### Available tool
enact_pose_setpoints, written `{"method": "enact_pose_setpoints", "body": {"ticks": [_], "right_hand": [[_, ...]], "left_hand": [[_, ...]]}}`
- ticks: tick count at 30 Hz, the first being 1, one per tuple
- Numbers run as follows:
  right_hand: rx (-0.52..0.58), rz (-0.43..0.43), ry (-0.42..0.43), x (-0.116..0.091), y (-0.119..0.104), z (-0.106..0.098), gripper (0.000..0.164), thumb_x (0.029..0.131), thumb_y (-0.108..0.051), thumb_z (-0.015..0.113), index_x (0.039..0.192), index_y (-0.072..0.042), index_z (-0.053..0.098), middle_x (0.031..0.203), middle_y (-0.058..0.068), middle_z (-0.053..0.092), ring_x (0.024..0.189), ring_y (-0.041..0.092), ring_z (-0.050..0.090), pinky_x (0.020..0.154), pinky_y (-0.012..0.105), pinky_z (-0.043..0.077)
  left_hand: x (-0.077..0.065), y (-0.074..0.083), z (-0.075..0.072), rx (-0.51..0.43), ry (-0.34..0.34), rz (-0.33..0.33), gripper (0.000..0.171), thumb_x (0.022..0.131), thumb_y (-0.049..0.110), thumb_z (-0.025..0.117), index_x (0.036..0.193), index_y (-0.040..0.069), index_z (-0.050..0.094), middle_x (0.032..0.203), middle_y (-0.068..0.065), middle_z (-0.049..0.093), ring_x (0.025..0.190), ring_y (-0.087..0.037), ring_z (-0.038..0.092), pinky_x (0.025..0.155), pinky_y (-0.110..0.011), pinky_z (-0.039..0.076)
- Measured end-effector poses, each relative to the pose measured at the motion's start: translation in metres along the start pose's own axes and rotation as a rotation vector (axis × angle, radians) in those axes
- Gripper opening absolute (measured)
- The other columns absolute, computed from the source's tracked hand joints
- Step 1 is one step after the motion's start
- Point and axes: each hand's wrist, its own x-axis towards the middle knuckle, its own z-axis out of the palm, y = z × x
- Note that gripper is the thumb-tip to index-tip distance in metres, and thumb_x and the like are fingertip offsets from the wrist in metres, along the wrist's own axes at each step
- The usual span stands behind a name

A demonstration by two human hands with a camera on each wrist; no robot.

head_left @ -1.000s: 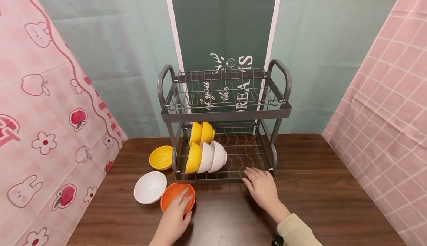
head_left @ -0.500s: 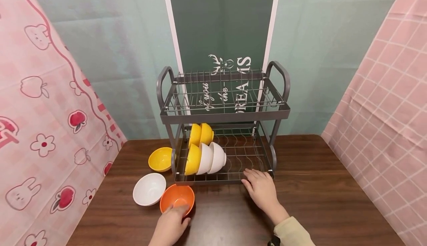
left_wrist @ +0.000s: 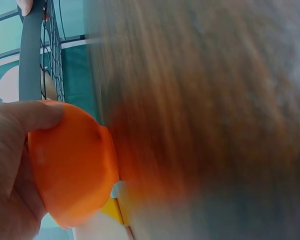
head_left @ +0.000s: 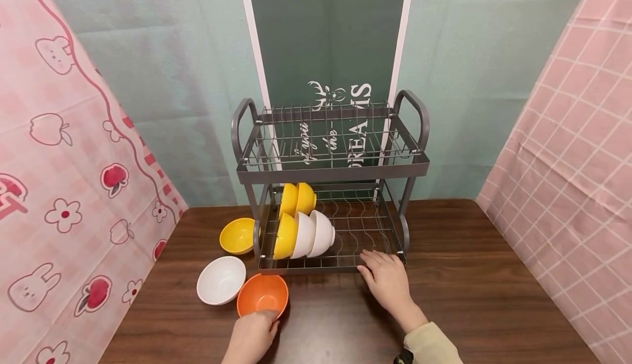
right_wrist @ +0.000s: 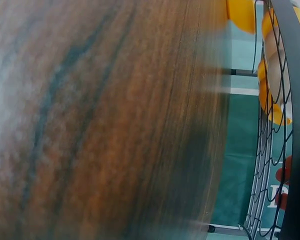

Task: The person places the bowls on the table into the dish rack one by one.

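My left hand (head_left: 252,335) grips the near rim of an orange bowl (head_left: 261,294), which stands upright on the table in front of the rack. In the left wrist view the thumb (left_wrist: 42,115) presses on the outside of the orange bowl (left_wrist: 77,165); the other fingers are mostly hidden behind it. My right hand (head_left: 387,283) rests on the front edge of a grey two-tier dish rack (head_left: 316,269), near its right corner, fingers relaxed over the rail. Only the rack edge (right_wrist: 292,115) and table show in the right wrist view.
A white bowl (head_left: 221,280) and a yellow bowl (head_left: 238,236) stand left of the rack on the wooden table (head_left: 474,298). On the lower tier, yellow bowls (head_left: 285,236) and white bowls (head_left: 323,235) lean on their sides at the left. Cloth backdrops surround the table.
My left hand has drawn back from over the inside of the orange bowl to its near rim and taken hold there. The right hand stays on the rack.
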Motion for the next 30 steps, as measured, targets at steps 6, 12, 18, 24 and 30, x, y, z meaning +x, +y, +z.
{"method": "enact_pose_setpoints", "body": {"ticks": [6,12,18,24,30], "right_hand": [[0.006,-0.007,0.01,0.002,0.0,0.001,0.029,0.078,-0.036,0.06,0.099,-0.017,0.067,0.103,-0.003,0.066,0.095,0.018,0.061,0.079,0.037,0.041],[0.01,-0.006,0.023,0.002,0.001,0.001,0.029,0.077,-0.034,0.061,0.1,-0.016,0.067,0.103,-0.002,0.066,0.094,0.019,0.061,0.077,0.037,0.042],[0.007,-0.018,0.03,0.0,0.001,0.002,0.029,0.077,-0.032,0.061,0.099,-0.015,0.067,0.103,-0.002,0.066,0.094,0.018,0.061,0.073,0.036,0.04],[0.031,0.009,-0.013,0.002,-0.001,-0.001,0.028,0.078,-0.033,0.061,0.101,-0.017,0.067,0.105,-0.002,0.066,0.096,0.02,0.06,0.075,0.036,0.039],[0.174,0.138,-0.088,0.001,-0.008,-0.012,0.029,0.08,-0.031,0.06,0.106,-0.018,0.064,0.11,-0.001,0.064,0.105,0.019,0.057,0.085,0.039,0.035]], "left_hand": [[-0.003,0.001,-0.005,0.01,0.035,0.018,0.015,0.071,0.026,0.067,0.06,0.02,0.058,0.051,0.01,0.053,0.043,-0.007,0.042,0.04,-0.026,0.028],[-0.004,0.006,-0.01,-0.036,0.043,0.072,0.026,0.072,0.025,0.066,0.053,0.022,0.049,0.045,0.012,0.041,0.041,-0.005,0.034,0.04,-0.023,0.024],[-0.006,0.013,-0.017,-0.037,0.061,0.115,0.029,0.073,0.026,0.066,0.051,0.022,0.047,0.045,0.012,0.039,0.04,-0.004,0.032,0.04,-0.022,0.023],[-0.008,0.019,-0.027,-0.044,0.09,0.178,0.026,0.071,0.025,0.067,0.053,0.022,0.049,0.045,0.013,0.04,0.04,-0.003,0.034,0.04,-0.02,0.024],[-0.007,0.027,-0.037,-0.078,0.107,0.256,0.023,0.073,0.028,0.065,0.056,0.024,0.05,0.046,0.014,0.041,0.042,-0.002,0.032,0.042,-0.017,0.023]]}}
